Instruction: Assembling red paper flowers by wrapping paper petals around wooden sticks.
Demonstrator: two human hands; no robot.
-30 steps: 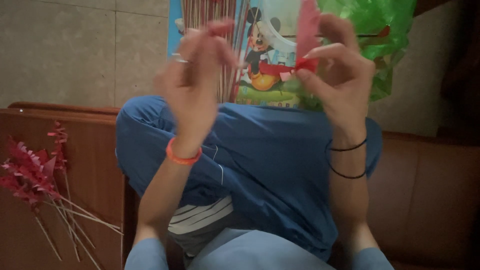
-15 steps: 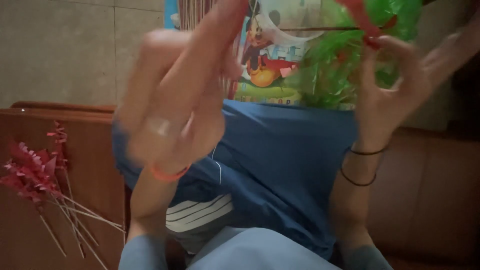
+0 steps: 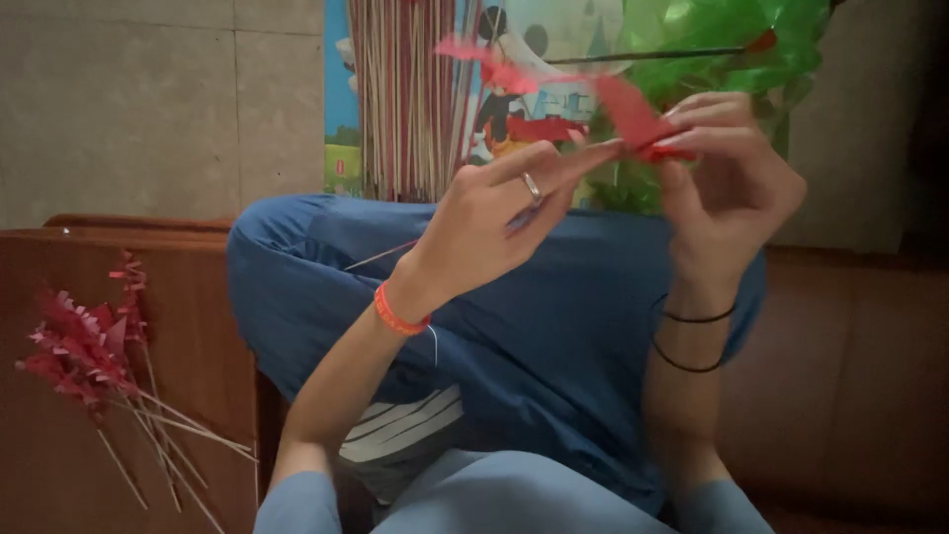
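Your crossed legs in blue trousers (image 3: 554, 326) fill the middle of the view, knees raised, with the brown wooden bench (image 3: 89, 396) running behind and beside them; against the tiled wall stand a cartoon picture panel (image 3: 514, 89), a sheaf of thin sticks (image 3: 405, 99) in front of it, and a crumpled green plastic bag (image 3: 722, 40) to its right; on the bench at your left lies a bunch of finished red fringed paper stems (image 3: 89, 346), unmoved since half a second ago; your left hand (image 3: 494, 222), then blurred and raised close to the camera, has come down and now reaches across, forefinger stretched out to touch the red paper strip (image 3: 613, 99); it looks to be pinching a thin stick too, though the blur leaves that uncertain; your right hand (image 3: 727, 178) has dropped from the top corner towards the centre and clamps the strip's end between thumb and fingertips; the strip trails left from there, held up in front of the picture panel
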